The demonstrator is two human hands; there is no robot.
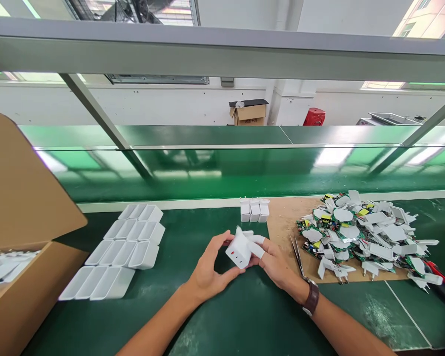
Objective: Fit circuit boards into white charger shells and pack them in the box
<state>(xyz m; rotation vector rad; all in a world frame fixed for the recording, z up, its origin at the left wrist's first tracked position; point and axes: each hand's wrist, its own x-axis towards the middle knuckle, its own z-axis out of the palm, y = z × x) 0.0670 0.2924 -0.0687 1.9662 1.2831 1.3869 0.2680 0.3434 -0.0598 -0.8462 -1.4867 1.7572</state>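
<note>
White charger (239, 251): towards six o'clock from view centre
Left hand (206, 273): grasping its nine-o'clock side
Right hand (275, 262): pinching its three-o'clock side
Shells (147, 254): nine o'clock from charger
Circuit-board pile (381, 252): three o'clock

Between left hand (208, 272) and right hand (277, 264): white charger (239, 251) in the way. Left of left fingers (214, 244): open strip of green bench (189, 222), then white housing rows (122, 253) and carton (48, 289) block. Toward the body, between forearms (163, 316): free. Ahead of both hands' fingers: narrow gap, then three white units (254, 212). Right of right fingers (257, 249): tweezers (297, 254), board pile (356, 232) just beyond, low pass blocked
</note>
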